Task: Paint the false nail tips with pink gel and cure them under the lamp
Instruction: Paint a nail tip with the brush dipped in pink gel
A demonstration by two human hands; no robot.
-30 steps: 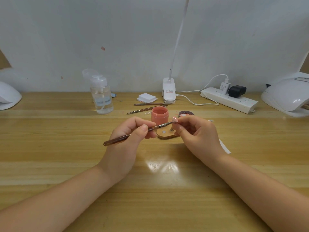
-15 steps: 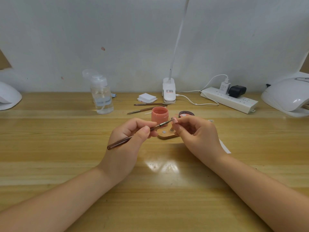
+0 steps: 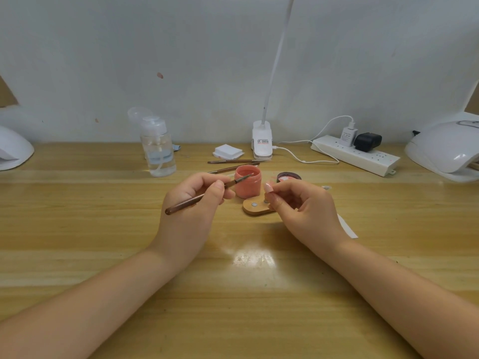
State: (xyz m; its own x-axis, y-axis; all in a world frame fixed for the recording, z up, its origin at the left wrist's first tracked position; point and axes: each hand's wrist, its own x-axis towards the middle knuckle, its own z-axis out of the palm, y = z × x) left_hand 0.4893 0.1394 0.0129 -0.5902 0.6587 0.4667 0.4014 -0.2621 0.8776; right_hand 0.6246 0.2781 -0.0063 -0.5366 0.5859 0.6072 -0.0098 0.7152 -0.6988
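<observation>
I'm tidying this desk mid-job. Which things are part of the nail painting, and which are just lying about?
In use: brush in left hand; nail tip in right hand; pink jar; wooden stand; curing lamp.

Lying about: bottle; spare brushes; pads; power strip.

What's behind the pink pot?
Behind the pink pot lie two spare brushes on the table, then white pads and a lamp base. The pot covers part of one brush.

Head-worn camera looks forward and down over a wooden counter (image 3: 77,229).
Wide-angle, close above both forearms, facing the wall.
</observation>
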